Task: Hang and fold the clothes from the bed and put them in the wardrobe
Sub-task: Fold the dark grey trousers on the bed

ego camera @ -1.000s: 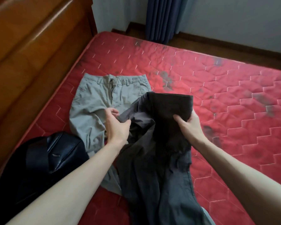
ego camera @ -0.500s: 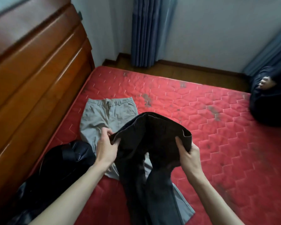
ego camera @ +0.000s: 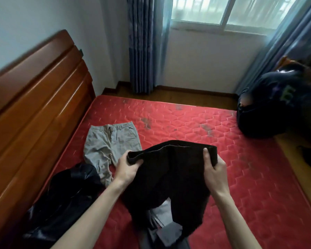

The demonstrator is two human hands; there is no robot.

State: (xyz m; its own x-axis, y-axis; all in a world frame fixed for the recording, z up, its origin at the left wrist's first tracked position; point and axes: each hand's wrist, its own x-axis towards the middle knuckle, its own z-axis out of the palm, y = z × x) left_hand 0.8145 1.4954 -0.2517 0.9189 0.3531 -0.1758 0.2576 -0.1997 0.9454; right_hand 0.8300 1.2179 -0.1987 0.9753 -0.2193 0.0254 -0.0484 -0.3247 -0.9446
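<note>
Holding dark trousers by waistband above red mattress; left hand pinches one end, right hand curls round other. Waistband stretched level, legs hang free: likely squaring garment for fold or hanger. Beige trousers lie flat near headboard, black jacket beside them, both awaiting turn.

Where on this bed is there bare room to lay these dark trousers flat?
Free: the red mattress right of the dark trousers, and beyond them toward the window. Crowded: the headboard side, with grey trousers and black jacket.
</note>
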